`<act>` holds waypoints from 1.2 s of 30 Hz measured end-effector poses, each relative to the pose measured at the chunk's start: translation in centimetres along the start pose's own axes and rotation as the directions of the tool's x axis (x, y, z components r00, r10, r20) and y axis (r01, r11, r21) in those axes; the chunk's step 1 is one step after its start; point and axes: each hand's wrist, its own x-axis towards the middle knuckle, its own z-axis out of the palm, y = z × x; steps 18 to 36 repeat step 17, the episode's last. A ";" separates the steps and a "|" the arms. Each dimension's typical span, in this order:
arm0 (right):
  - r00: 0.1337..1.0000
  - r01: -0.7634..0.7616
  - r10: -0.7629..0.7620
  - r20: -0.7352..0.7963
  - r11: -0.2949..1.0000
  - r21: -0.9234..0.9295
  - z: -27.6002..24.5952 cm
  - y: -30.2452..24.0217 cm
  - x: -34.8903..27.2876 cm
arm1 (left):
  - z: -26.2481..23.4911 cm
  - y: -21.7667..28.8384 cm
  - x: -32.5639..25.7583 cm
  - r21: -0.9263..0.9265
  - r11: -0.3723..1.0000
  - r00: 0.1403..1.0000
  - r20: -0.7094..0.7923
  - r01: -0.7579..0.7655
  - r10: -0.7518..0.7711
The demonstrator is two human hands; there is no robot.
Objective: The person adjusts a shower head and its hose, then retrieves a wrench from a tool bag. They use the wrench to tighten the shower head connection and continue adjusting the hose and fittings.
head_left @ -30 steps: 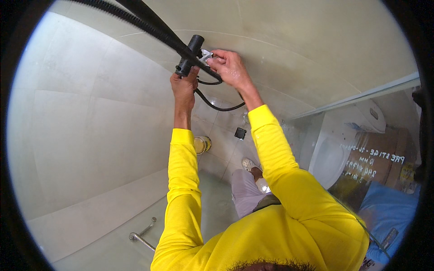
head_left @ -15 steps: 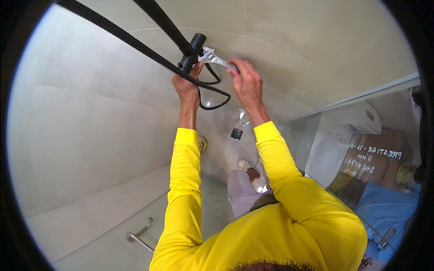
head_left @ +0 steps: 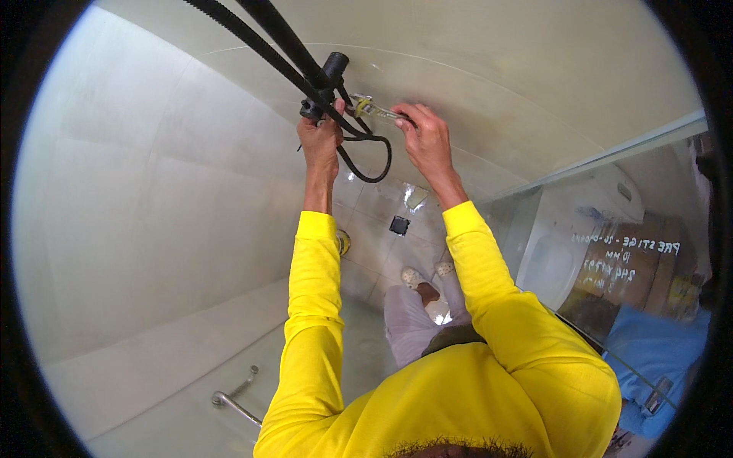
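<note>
A black shower mixer (head_left: 334, 67) hangs on the lower end of a straight black pipe (head_left: 284, 37). My left hand (head_left: 319, 143) is closed around the mixer's near end, its thumb along the side. My right hand (head_left: 429, 145) grips the handle of a silver adjustable wrench (head_left: 376, 111). The wrench's head is beside the mixer, close to the wall, partly behind a hose; whether its jaws touch a fitting I cannot tell. A ribbed black hose (head_left: 389, 156) runs down past the mixer and loops between my hands.
A glass panel (head_left: 527, 204) with handwriting stands at the right, with a white toilet (head_left: 548, 263) behind it. Beyond the glass is a person in blue (head_left: 658, 347). A square black drain (head_left: 398, 225) lies in the tiled floor. At lower left is a chrome handle (head_left: 235, 404).
The wrench and my right hand have shifted a little right and down, and the wrench lies at a flatter angle. The hose's upper part has swung right, nearer the pipe.
</note>
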 end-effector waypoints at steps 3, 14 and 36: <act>0.986 -0.141 0.126 0.107 0.979 0.149 -0.2 0.0 -1.5 | -0.2 -0.3 0.4 0.049 0.999 1.000 -0.016 -0.017 0.018; 0.916 -0.383 0.362 0.171 0.669 0.637 9.7 -2.9 -2.0 | -2.0 -0.5 2.8 0.136 0.983 0.992 0.029 -0.124 0.121; 0.930 -0.328 0.354 0.104 0.665 0.671 10.8 -3.2 -2.2 | -2.7 0.0 4.3 0.070 0.996 0.996 0.064 -0.059 0.054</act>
